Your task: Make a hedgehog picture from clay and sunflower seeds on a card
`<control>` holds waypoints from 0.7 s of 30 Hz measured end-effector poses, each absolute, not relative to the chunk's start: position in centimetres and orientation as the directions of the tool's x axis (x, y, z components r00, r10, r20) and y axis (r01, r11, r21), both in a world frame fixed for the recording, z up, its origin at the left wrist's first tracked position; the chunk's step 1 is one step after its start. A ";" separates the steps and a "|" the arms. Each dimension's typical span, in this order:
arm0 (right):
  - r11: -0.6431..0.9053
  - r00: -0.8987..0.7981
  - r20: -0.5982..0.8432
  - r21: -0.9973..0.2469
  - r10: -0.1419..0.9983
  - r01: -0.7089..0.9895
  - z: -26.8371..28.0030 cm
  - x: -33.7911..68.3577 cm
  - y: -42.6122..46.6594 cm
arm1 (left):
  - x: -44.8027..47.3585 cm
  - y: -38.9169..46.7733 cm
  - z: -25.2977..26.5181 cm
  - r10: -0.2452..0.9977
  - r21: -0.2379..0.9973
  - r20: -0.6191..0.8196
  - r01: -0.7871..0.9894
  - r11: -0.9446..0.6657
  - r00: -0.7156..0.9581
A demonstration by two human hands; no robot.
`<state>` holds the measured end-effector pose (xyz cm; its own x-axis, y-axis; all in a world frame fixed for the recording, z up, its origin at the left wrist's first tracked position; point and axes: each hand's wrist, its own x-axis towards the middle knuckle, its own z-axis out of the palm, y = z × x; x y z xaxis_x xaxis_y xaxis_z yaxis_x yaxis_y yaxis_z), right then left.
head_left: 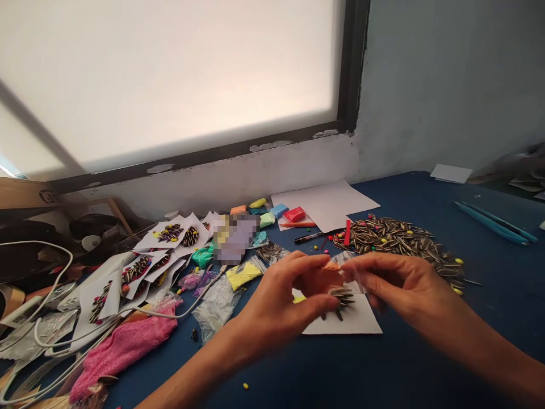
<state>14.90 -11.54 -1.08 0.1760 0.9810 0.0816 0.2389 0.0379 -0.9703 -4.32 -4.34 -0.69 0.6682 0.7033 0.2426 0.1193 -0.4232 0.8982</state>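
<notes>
Between my hands is a small clear plastic bag (356, 275) with orange modelling clay (332, 266) in it. My left hand (289, 289) is curled, its index fingertip on the orange clay and its thumb lower, apart from that finger. My right hand (395, 278) pinches the bag from the other side. Below them a white card (357, 321) lies on the blue table, bearing a cluster of striped sunflower seeds (343, 298). A bit of yellow (298, 296) shows beside my left fingers. My hands partly cover the card and the seeds.
A heap of striped seeds (392, 236) lies at the right behind my hands, near blue tweezers (494, 221). Seed-decorated cards (140, 267), clay packets (244, 274), a white cable (170, 314) and a pink cloth-like bundle (128, 346) crowd the left. White paper (332, 201) lies at the back.
</notes>
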 end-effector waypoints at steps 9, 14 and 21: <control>0.037 0.100 0.065 -0.964 0.993 0.263 -1.4 14.1 -12.0 | -4.1 -4.3 -0.3 0.741 0.999 0.043 -0.031 -0.030 0.671; 0.001 0.031 0.010 -0.964 0.999 0.264 -2.4 14.8 -12.1 | -4.2 -4.3 -0.6 0.741 1.000 0.000 -0.012 0.010 0.672; 0.033 -0.003 0.033 -0.973 0.999 0.227 -1.7 14.8 -11.9 | -4.3 -4.6 0.1 0.725 0.980 0.007 0.141 -0.144 0.689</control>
<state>14.78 -11.89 -1.68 -0.0033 0.9994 0.0334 0.2265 0.0333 -0.9734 -4.32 -4.62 0.07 0.6892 0.7245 0.0073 0.1408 -0.1439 0.9795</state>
